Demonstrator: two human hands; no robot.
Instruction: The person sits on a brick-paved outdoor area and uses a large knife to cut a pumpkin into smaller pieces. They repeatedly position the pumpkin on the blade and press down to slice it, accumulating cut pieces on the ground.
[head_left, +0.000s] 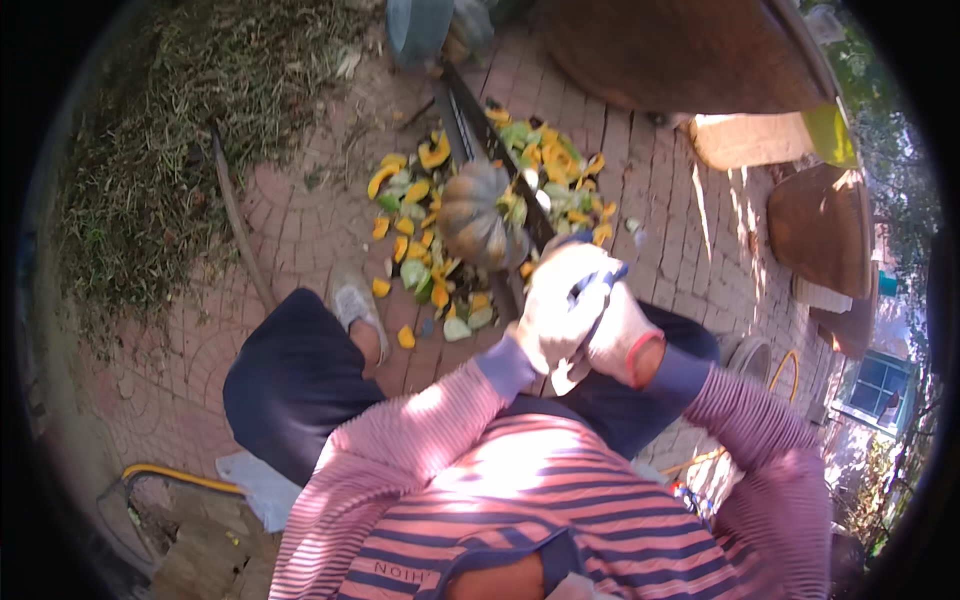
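Both my hands wear whitish work gloves and are clasped together at the near end of a long, dark hinged cutting blade (534, 206). My left hand (559, 304) and my right hand (619, 330) close around its handle, which the gloves mostly hide. A ribbed grey-orange pumpkin (480, 214) lies just left of the blade, over the cutter's narrow base (451, 124). Part of its right side looks cut, with pale green and yellow pieces against it. Chopped orange pumpkin pieces (559, 161) and pale green vegetable pieces (415, 274) are scattered on both sides.
A heap of dried plant stalks (202, 112) lies at left, with a wooden stick (236, 202) beside it on the brick paving (285, 217). Large brown pots (817, 225) stand at right. A yellow hose (184, 478) runs behind my left knee. A bluish container (420, 30) is at the top.
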